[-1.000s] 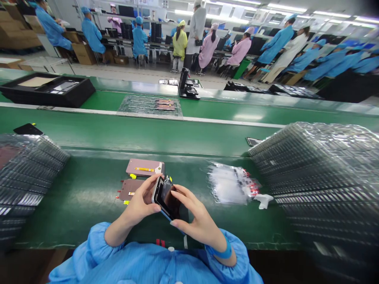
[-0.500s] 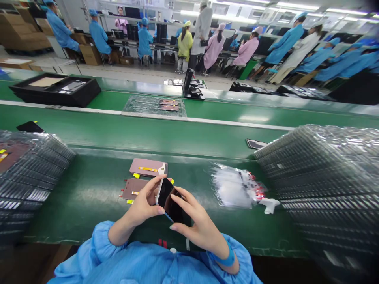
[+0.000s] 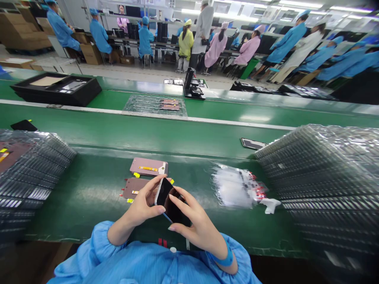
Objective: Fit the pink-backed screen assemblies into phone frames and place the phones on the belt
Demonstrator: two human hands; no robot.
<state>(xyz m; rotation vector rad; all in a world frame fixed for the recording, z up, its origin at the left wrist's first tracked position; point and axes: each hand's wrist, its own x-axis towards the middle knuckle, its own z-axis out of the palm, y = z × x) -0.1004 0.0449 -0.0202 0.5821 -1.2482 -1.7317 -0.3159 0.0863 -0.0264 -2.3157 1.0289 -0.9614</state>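
A smartphone (image 3: 175,207) with a dark glossy screen and a pale side edge is tilted in front of my chest. My left hand (image 3: 141,205) is closed around its upper left end, thumb on the near edge. Across the lower right part, my right hand (image 3: 199,223) grips it, with fingertips on the screen and the thumb by the near edge. Just beyond my left hand lie two brownish phone screen panels, the farther panel (image 3: 145,166) and the nearer panel (image 3: 132,187). Both carry orange flex cables and yellow tabs. My left fingers partly cover the nearer one.
Stacked clear plastic trays flank me, a left stack (image 3: 38,157) and a taller right stack (image 3: 319,169). Clear plastic films (image 3: 232,187) with red tabs lie right of my hands. Beyond runs a green conveyor belt (image 3: 177,132) carrying a phone part (image 3: 253,143).
The phone part on the belt at the right and the dark piece at the far left have slid leftward. My hands keep nearly the same hold on the smartphone.
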